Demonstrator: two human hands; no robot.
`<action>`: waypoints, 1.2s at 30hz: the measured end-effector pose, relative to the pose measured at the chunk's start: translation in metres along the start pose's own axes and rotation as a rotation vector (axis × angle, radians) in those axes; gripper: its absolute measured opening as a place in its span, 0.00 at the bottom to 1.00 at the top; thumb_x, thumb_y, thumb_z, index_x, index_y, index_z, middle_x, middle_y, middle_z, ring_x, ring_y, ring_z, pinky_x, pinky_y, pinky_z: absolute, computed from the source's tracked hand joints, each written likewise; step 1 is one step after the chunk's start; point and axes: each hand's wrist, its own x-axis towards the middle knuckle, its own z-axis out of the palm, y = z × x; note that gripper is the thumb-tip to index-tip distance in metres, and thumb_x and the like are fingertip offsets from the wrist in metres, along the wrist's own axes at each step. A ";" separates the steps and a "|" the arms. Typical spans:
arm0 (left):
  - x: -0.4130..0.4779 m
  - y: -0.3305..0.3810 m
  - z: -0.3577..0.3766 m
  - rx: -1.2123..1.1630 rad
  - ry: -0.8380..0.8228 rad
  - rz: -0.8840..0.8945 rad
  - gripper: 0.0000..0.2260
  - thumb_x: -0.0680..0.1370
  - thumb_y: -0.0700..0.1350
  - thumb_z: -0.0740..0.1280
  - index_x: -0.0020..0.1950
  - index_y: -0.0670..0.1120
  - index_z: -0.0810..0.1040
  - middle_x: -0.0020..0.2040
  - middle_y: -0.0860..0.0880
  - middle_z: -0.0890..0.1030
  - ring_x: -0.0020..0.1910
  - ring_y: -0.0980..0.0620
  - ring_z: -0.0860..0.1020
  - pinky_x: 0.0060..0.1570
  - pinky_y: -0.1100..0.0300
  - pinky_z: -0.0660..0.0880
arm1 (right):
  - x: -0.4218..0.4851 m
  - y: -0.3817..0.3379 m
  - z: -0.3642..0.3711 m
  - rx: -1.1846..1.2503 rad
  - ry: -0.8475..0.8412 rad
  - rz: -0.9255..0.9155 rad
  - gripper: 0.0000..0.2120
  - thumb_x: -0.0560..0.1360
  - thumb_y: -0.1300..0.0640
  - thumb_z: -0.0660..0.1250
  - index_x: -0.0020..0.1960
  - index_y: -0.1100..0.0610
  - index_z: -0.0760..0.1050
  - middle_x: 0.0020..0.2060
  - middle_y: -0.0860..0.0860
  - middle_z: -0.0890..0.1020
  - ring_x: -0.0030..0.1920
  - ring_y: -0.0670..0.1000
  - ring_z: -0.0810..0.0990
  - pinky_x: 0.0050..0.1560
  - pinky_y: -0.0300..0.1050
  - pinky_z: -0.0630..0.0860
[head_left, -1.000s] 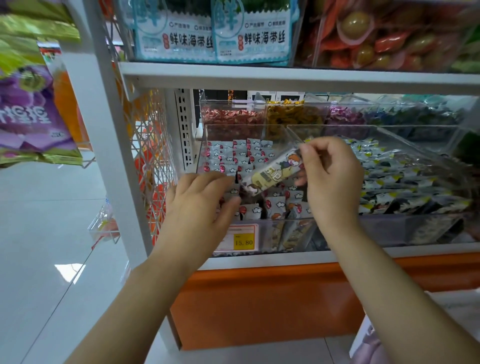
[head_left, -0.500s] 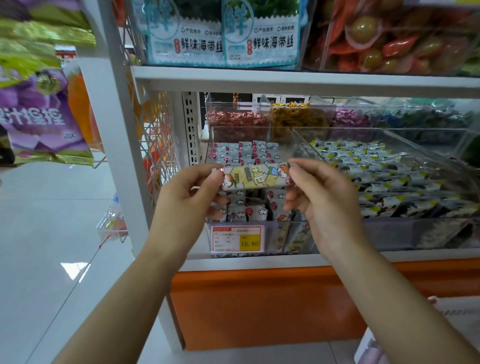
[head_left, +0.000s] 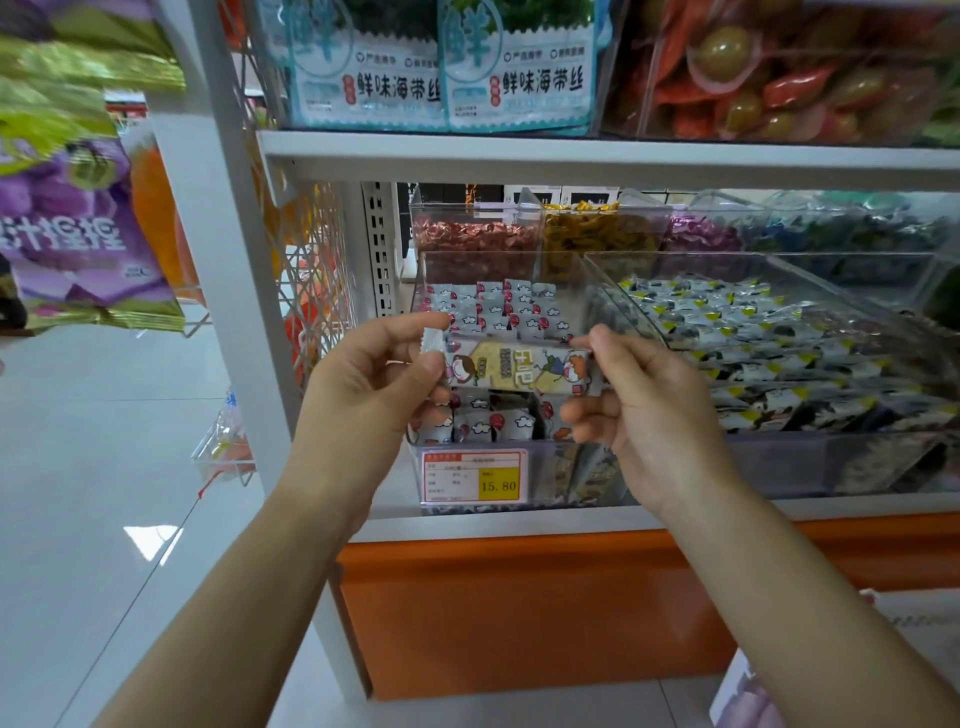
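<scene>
- Head view: a snack packet is held level just above a clear bin of small wrapped sweets. The left hand and right hand each pinch one crimped end between fingers and thumb.
- Risk: these thin end grips could slip and drop the packet, or pulling could tear a seal.
- Writing: the price tag reads "15.80", and the bags above read 鲜味海带丝.

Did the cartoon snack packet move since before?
Yes. The snack packet turned from slanted to level and sank a little toward the price tag; the left hand and right hand pinch its ends.
</scene>
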 end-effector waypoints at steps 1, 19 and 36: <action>0.000 0.000 0.000 0.040 0.006 0.010 0.13 0.77 0.33 0.63 0.56 0.47 0.78 0.33 0.55 0.75 0.33 0.55 0.78 0.34 0.63 0.77 | 0.000 0.000 0.000 0.010 -0.008 -0.001 0.06 0.76 0.57 0.64 0.47 0.58 0.77 0.34 0.53 0.79 0.25 0.50 0.80 0.22 0.38 0.74; -0.003 0.005 -0.001 0.132 -0.052 -0.062 0.11 0.76 0.42 0.65 0.58 0.48 0.80 0.50 0.49 0.83 0.48 0.56 0.82 0.43 0.67 0.78 | 0.001 0.003 -0.003 -0.286 -0.195 -0.210 0.05 0.75 0.61 0.67 0.46 0.52 0.79 0.41 0.49 0.81 0.38 0.49 0.81 0.32 0.46 0.80; -0.003 0.003 0.003 0.239 -0.080 -0.055 0.01 0.72 0.44 0.68 0.40 0.47 0.79 0.39 0.48 0.81 0.40 0.51 0.79 0.38 0.63 0.77 | -0.002 0.005 -0.001 -0.461 -0.147 -0.387 0.06 0.76 0.58 0.66 0.40 0.53 0.77 0.31 0.43 0.76 0.31 0.42 0.76 0.28 0.38 0.77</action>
